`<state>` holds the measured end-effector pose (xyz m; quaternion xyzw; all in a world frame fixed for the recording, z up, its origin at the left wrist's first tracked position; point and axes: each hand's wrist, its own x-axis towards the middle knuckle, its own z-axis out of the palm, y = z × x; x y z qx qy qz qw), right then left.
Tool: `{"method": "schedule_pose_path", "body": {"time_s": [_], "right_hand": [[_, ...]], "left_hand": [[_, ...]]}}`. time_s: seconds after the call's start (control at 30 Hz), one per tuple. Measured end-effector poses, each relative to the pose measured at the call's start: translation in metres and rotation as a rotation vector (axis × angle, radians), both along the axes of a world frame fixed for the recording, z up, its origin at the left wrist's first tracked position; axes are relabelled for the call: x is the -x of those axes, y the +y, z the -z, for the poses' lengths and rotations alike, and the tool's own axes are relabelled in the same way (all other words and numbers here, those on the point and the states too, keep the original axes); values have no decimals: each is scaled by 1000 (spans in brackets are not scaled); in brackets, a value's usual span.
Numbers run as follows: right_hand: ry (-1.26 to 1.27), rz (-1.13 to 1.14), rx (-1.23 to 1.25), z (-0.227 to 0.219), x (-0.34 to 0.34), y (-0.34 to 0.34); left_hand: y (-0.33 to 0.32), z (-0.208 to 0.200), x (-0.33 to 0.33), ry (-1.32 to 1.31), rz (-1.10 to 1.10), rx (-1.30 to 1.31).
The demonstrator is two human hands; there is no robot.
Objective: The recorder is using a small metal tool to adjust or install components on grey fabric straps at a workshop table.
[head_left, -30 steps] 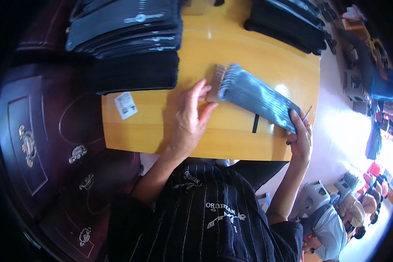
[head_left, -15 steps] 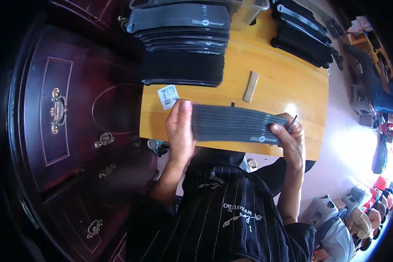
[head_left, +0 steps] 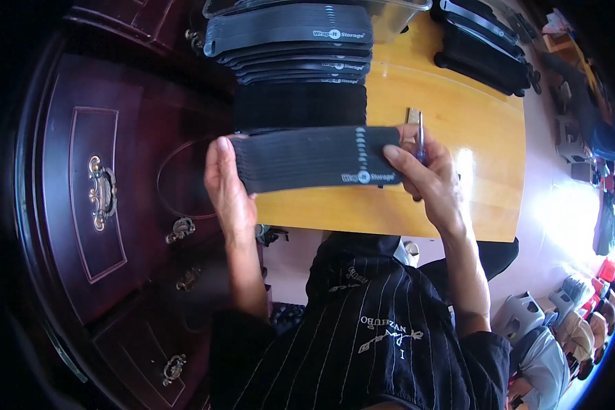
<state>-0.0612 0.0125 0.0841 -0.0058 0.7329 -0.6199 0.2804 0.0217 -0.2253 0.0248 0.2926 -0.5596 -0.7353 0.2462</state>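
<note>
strip bundle (head_left: 301, 160), a flat, dark grey fan with overlapped edges, is above the smooth wooden surface (head_left: 362, 212). your left hand (head_left: 229, 193) and right hand (head_left: 432, 183) clamp its 2 ends; you seem to be evening the layers, and the next move calls for steady pressure. a slim, shiny tool (head_left: 420, 133) juts from your right hand.

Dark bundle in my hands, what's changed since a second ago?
The bundle has levelled and moved left, toward the dark stack; your left hand has taken its left end. Your right hand keeps hold; the stack stays on the table.
</note>
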Motion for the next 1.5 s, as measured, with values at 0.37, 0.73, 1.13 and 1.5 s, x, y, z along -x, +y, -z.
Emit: {"method": "schedule_pose_path", "body": {"time_s": [0.37,0.73,1.13,1.5], "right_hand": [[494,-15,-125,40,43,-49],[668,-78,-369,62,54,-46],[570,-25,-567,46,41,12],[670,-105,-586,69,50,16]], "left_hand": [[-52,8,67,-162,-40,750],[-51,31,78,-162,-1,1061],[-51,23,71,-206,14,917],[-17,3,39,-193,-112,956]]}}
